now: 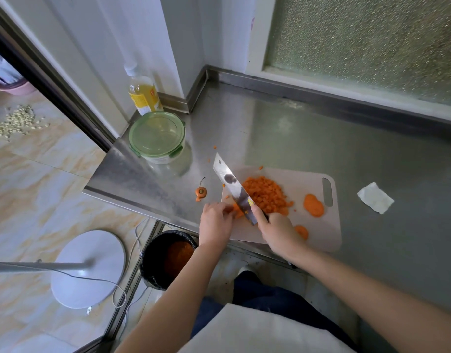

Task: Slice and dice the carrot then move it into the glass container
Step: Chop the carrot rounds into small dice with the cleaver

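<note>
On the pale cutting board [318, 233] lies a heap of diced carrot [266, 193], with a few round carrot slices [313, 205] to its right and one slice [302, 231] near my wrist. My right hand [276, 229] grips the handle of a broad knife [232, 184], its blade angled up-left over the board's left end. My left hand [215, 221] holds down small carrot pieces [237, 212] against the blade. The glass container [157, 137], closed with a green lid, stands at the counter's left corner.
A carrot top [201, 192] and stray bits lie on the steel counter [308, 133] left of the board. A yellow-labelled bottle [142, 94] stands behind the container. A crumpled tissue [375, 201] lies right of the board. Below the counter edge stands a black bin [168, 258] with carrot peel.
</note>
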Tool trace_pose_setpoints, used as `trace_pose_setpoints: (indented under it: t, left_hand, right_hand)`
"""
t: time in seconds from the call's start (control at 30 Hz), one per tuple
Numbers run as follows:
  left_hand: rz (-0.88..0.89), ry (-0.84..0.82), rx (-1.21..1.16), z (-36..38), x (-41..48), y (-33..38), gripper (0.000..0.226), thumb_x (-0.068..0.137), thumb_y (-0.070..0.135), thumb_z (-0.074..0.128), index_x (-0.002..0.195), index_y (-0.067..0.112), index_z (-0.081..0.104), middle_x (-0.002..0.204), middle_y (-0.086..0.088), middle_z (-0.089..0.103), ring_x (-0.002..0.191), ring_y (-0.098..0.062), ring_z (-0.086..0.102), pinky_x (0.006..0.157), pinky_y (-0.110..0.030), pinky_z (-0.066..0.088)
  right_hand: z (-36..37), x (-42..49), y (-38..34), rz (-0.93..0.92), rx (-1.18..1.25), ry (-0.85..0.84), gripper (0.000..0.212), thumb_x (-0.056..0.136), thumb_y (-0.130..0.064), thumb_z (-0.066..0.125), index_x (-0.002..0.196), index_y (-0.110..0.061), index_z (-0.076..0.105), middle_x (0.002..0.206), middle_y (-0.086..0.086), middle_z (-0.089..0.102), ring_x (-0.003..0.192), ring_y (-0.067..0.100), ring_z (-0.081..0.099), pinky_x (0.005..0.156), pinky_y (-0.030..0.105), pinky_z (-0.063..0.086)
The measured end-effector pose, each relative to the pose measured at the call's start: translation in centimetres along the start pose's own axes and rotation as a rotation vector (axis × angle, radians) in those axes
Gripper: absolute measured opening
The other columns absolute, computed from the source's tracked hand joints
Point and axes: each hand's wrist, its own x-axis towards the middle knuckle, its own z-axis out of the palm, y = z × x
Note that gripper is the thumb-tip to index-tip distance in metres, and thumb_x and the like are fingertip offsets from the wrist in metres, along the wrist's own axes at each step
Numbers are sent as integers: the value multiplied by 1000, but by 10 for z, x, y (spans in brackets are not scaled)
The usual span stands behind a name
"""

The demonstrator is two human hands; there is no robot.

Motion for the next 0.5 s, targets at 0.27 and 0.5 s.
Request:
trace_pose_setpoints:
  t: [0.27,0.5]
  left_hand:
    - [-21,19,65,1,1,4,13,83,10,62,86,7,75,80,-13,68,86,-27,52,70,-29,40]
    - [-24,-5,117,5,5,6,13,79,8,61,71,7,71,69,-11,63,64,-22,47,58,-29,39]
  right_hand:
    - [3,3,-1,-5,-70,16,63,98,-53,30,52,-11,43,52,3,45,56,21,47,54,29,31]
    - [-1,3,-3,-4,-127,-9,66,98,-52,29,50,-10,40,50,4,43,53,20,45,51,29,32]
